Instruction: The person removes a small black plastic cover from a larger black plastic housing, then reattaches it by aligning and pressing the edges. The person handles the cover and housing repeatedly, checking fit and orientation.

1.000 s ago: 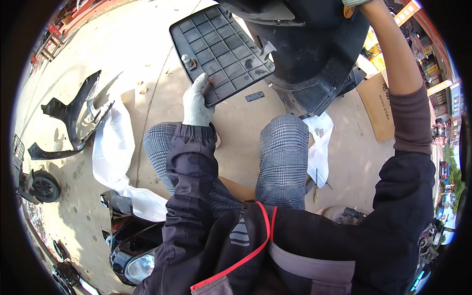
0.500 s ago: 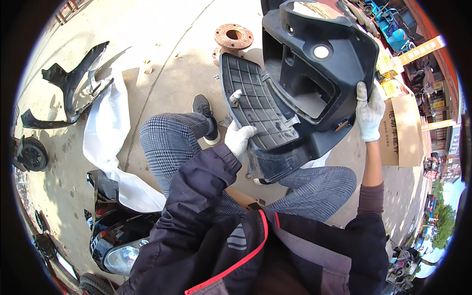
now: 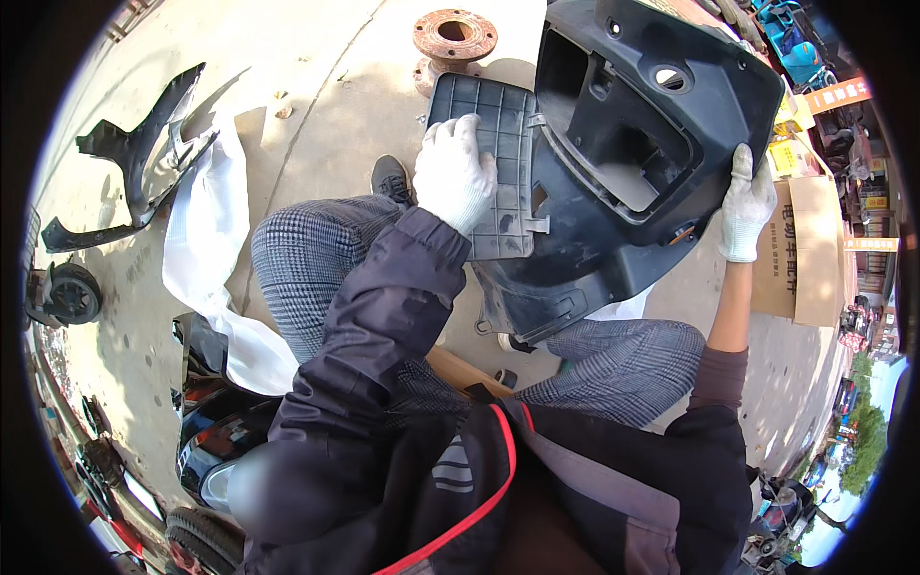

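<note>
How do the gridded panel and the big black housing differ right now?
The gridded panel is thin and fairly flat, while the black housing is bulky and hollow, with a deep opening. The panel is clearly smaller than the housing. The left hand lies over the panel; the right hand holds the housing by its outer edge. Both are dark in colour.

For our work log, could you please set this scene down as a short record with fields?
Left hand: gloved, over a ribbed cover; grip unclear
Right hand: gloved, holding the black shell by its right edge
Cover position: ribbed side in view, at the shell's left side
At left: black panel, white wrapping
Beyond the cover: rusty flanged pipe
At right: cardboard box
</note>
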Available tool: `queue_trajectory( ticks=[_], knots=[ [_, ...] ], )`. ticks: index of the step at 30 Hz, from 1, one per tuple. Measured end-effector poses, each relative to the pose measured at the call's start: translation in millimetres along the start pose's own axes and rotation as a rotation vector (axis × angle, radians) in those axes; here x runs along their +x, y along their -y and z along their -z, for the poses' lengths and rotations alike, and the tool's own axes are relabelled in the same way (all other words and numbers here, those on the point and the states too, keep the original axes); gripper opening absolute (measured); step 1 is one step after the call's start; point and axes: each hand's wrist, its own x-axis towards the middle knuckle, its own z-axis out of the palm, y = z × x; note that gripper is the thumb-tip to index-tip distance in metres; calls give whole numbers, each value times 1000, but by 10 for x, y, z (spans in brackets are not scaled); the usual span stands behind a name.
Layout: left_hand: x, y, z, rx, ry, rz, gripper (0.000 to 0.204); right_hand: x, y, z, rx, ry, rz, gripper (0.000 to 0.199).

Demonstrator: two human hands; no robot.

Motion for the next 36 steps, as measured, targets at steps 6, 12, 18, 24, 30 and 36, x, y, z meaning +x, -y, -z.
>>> queue_trajectory(
  ticks=[6,12,18,24,30,36],
  knots=[
    [1278,3,-1008,592,393,-411,35,-26,27,-4,131,-10,-147,45],
    [1576,207,-1451,419,770,-345,81,11,103,-143,129,-106,-291,50],
    [1439,360,-1330,469,701,-310,76,-73,106,-168,154,-174,-248,48],
    [1569,429,-1145,481,861,-346,59,-77,62,-109,243,-102,-280,47],
    [1894,622,-935,467,1142,-432,50,12,-133,-45,-17,-45,-228,43],
    [1965,729,-132,-135,1479,352,40,223,-385,-179,-195,59,-138,41]
  ],
)
